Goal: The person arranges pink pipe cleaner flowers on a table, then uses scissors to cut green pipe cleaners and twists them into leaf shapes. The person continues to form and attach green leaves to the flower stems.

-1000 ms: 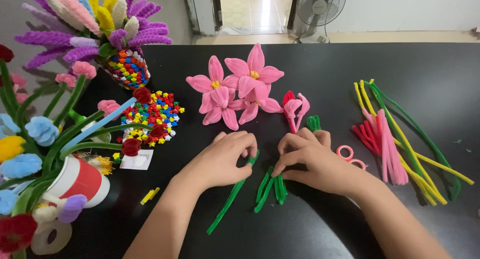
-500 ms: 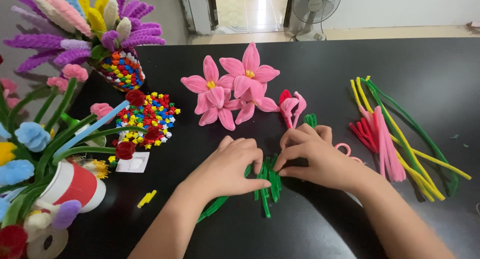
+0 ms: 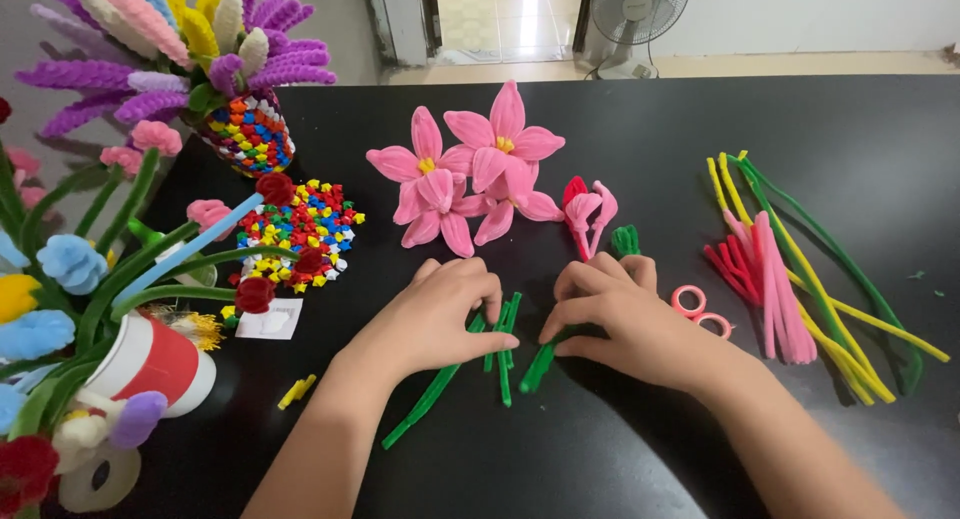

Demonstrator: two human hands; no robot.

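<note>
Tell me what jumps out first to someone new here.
The pink flowers at the table's middle stand out against the black table. Below them, the left hand and right hand press on green stems. A bright bouquet fills the left edge.

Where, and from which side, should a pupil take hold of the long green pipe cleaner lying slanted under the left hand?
Probably the free lower end of the long green pipe cleaner, pinched from above across its width. It lies flat on the black table, its upper end under the left hand, while the lower stretch is bare and clear of the short green pieces.
</note>
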